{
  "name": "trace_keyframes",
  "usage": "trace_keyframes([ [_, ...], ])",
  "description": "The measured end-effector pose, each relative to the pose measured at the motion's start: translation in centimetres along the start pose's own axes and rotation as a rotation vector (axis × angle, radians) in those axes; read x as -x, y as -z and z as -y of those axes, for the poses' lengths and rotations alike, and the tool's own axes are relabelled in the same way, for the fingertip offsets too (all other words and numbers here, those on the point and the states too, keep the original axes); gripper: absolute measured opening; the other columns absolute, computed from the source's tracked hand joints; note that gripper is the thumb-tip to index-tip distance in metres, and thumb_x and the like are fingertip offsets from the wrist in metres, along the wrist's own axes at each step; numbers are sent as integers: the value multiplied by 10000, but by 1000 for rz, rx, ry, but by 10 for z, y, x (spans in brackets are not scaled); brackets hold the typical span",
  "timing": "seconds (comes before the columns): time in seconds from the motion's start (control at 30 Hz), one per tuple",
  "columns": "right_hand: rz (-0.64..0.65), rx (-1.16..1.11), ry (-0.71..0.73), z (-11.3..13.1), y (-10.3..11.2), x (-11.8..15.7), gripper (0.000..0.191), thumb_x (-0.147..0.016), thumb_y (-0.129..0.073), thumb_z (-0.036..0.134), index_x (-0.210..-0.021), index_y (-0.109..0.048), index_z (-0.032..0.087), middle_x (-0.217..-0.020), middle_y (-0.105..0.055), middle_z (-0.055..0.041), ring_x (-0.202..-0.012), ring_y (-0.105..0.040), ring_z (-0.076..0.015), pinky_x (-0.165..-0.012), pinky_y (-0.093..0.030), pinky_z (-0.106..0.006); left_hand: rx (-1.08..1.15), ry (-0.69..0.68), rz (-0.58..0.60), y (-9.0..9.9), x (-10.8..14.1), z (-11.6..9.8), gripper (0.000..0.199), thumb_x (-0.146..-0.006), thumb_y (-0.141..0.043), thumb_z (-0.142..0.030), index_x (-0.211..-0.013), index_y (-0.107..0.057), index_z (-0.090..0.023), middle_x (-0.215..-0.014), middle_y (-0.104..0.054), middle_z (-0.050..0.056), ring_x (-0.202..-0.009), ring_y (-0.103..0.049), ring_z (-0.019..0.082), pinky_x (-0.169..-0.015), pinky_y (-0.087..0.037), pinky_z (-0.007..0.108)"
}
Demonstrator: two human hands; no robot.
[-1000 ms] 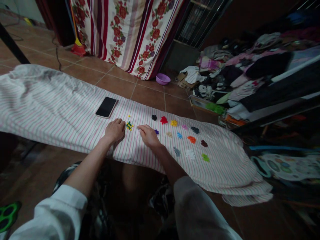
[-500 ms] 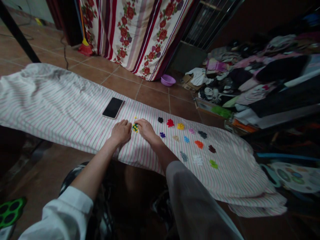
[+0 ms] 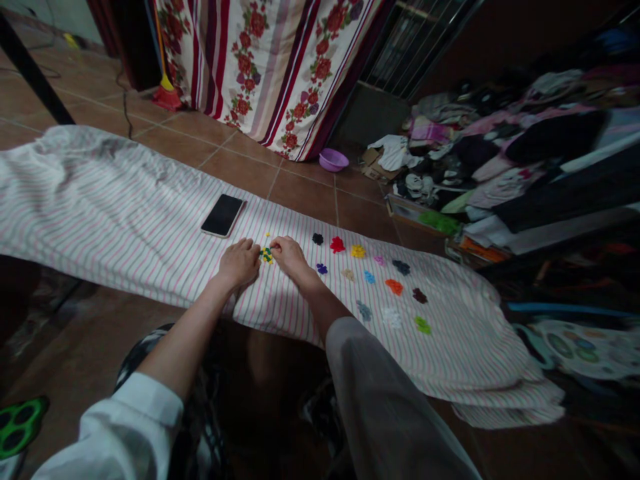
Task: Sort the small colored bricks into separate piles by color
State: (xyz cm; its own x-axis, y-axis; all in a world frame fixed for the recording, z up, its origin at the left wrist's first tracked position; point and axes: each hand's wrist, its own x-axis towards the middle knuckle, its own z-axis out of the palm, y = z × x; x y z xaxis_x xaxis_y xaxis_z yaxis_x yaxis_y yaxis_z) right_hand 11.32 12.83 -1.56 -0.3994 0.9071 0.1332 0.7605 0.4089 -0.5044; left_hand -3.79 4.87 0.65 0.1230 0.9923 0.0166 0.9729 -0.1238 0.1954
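Note:
On a striped cloth (image 3: 165, 247), a small cluster of green and yellow pieces (image 3: 267, 255) lies between my hands. My left hand (image 3: 240, 263) rests on the cloth at the cluster's left side, its fingers together; anything under them is hidden. At the right side, my right hand (image 3: 289, 257) has its fingertips pinched at the cluster's edge, and what they hold is too small to name. Small piles by colour lie to the right, among them black (image 3: 318, 239), red (image 3: 337, 245), yellow (image 3: 358, 251), dark blue (image 3: 321, 269) and orange (image 3: 394, 287).
A phone (image 3: 223, 215) lies on the cloth left of the cluster. Beyond the cloth are a purple basin (image 3: 333, 160), a flowered curtain (image 3: 280, 73) and a red broom (image 3: 167, 98). Clothes (image 3: 480, 147) are heaped at the right.
The whole view has shifted slightly, so things appear a little further left. My right fingertips have moved slightly at the cluster, showing more of it. My left hand stays beside it.

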Motion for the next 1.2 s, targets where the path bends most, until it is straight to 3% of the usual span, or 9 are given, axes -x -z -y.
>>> trace_keyframes([
  [0.3, -159, -530, -221, -19, -2, 9, 159, -722, -534, 217, -847, -630, 201, -752, -643, 18, -705, -613, -133, -693, -505, -259, 7, 2, -4, 0, 0, -1, 221, -925, -416, -279, -1050, -584, -206, -1131, -577, 97, -1140, -513, 245, -913, -438, 379],
  [0.5, -198, -570, -193, -26, 22, 29, 210, -716, -568, 245, -898, -657, 190, -818, -671, -8, -771, -634, -138, -767, -508, -273, -15, -10, -3, 1, 0, -2, 232, -921, -413, -273, -1050, -586, -190, -1149, -579, 109, -1134, -521, 253, -910, -442, 385],
  [0.7, -183, -648, -228, -38, 48, 64, 258, -747, -538, 287, -953, -652, 181, -783, -667, -13, -688, -626, -131, -682, -520, -270, -15, -6, 24, 3, 1, -3, 235, -918, -416, -282, -1046, -591, -191, -1126, -584, 106, -1124, -527, 249, -906, -444, 376],
  [0.97, -323, -360, -203, -57, 84, 142, 224, -795, -531, 312, -910, -695, 210, -882, -702, -41, -746, -640, -162, -734, -530, -308, -48, -25, 36, 5, 3, -5, 260, -919, -397, -270, -1077, -584, -181, -1156, -577, 110, -1143, -529, 256, -913, -441, 372],
  [1.2, -332, -213, -132, -66, 78, 175, 235, -807, -478, 238, -880, -701, 216, -945, -715, -52, -909, -662, -190, -878, -514, -352, -54, -37, 33, 3, 3, -5, 288, -920, -405, -274, -1131, -572, -170, -1183, -579, 111, -1166, -520, 249, -921, -436, 356],
])
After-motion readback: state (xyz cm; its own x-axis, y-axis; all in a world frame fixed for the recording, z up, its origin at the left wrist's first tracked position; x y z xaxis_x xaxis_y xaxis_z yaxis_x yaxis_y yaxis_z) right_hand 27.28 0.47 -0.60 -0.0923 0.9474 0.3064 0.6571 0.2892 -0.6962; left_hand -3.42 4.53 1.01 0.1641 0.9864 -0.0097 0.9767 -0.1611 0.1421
